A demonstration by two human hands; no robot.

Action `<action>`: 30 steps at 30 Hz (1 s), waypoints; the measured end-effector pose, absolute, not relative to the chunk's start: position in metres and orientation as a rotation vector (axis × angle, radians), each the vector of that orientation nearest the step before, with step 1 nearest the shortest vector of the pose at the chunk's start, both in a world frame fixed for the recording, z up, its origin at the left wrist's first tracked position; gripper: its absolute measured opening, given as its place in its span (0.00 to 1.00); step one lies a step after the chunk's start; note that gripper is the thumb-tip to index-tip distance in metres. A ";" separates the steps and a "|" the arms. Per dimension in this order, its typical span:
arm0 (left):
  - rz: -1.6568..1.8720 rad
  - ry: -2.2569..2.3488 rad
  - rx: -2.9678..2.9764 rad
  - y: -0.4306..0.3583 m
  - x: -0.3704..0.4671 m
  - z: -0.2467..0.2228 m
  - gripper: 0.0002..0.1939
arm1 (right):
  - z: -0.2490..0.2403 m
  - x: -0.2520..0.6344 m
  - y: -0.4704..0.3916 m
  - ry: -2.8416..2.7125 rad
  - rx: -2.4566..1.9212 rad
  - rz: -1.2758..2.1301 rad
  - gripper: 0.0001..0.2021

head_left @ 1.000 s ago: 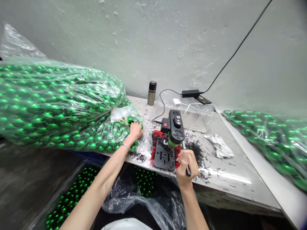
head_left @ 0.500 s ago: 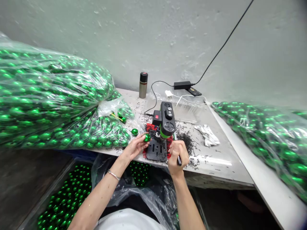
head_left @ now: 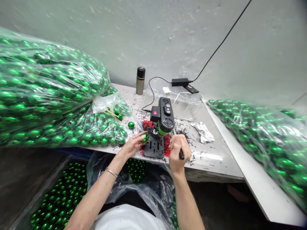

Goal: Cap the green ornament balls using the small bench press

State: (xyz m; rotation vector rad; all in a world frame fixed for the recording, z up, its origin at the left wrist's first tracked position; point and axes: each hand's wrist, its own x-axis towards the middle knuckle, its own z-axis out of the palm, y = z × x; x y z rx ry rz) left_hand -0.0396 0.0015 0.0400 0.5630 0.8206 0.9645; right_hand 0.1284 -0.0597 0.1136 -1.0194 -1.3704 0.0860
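Between the fingertips of my left hand (head_left: pixel 134 144) is a shiny green ball (head_left: pixel 145 137), just left of the lower head of a small black bench drill (head_left: pixel 166 118). My right hand (head_left: pixel 178 153) is closed in a fist around the black-ended lever (head_left: pixel 181 155) on the drill's right side. Under the drill head lies its slotted black base plate (head_left: pixel 153 149), on a red mat (head_left: pixel 167 147). Another green ball (head_left: pixel 131 125) rests on the table behind my left hand.
A large clear bag of green balls (head_left: pixel 55 102) fills the left side, another bag (head_left: pixel 259 134) the right. White gloves (head_left: pixel 203 132), a flask (head_left: pixel 140 81) and a power adapter (head_left: pixel 180 82) lie or stand on the table. Black shavings are scattered about. An open bag of balls (head_left: pixel 64 195) sits below.
The whole view has shifted slightly, with things now a little further left and up. My left hand still holds the ball, and my right hand still grips the lever.
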 end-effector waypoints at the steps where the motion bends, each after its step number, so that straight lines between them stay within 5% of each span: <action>1: 0.961 0.824 0.547 0.002 -0.039 0.040 0.19 | 0.118 0.128 -0.060 -1.372 -1.033 0.094 0.17; 12: 1.057 0.899 0.757 0.002 -0.020 0.030 0.24 | 0.125 0.128 -0.059 -1.376 -1.065 0.075 0.17; 30: 1.029 1.208 1.711 -0.013 -0.001 0.023 0.17 | 0.114 0.129 -0.061 -1.384 -1.062 0.084 0.15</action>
